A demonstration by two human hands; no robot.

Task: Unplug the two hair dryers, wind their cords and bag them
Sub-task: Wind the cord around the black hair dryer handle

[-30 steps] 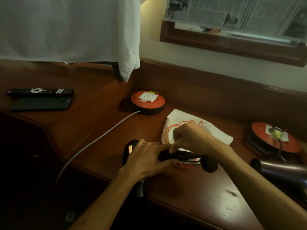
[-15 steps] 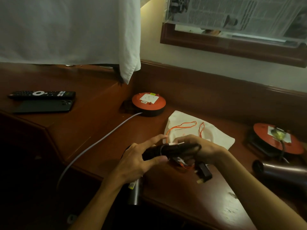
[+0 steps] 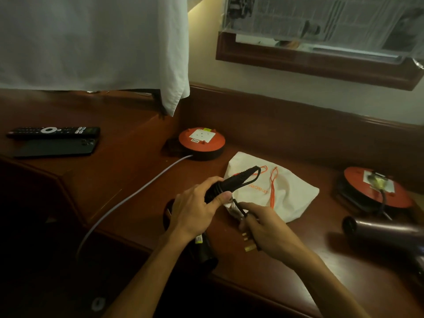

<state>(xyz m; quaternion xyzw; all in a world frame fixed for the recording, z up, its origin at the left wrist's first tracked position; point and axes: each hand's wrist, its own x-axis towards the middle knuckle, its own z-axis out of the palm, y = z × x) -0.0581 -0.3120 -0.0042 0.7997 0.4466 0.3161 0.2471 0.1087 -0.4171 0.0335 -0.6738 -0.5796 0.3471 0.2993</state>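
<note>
- Dark wooden counter (image 3: 263, 267), raised ledge at left end
- Ledge: remote (image 3: 54, 131), phone (image 3: 55, 148) just in front of it
- Back edge: orange cord reel (image 3: 202, 143), grey cable (image 3: 137, 193) running off front edge
- Middle: white drawstring bag (image 3: 284, 198)
- Right end: second reel (image 3: 376, 190); hair dryer (image 3: 385, 230) near front

I see both bare forearms reaching forward from the bottom edge. My left hand (image 3: 197, 205) is curled in a fist-like grip, thumb pressed along the top, knuckles toward me. My right hand (image 3: 267, 232) sits lower and just beside it, fingers (image 3: 249, 208) pinched closed, palm turned down.
</note>
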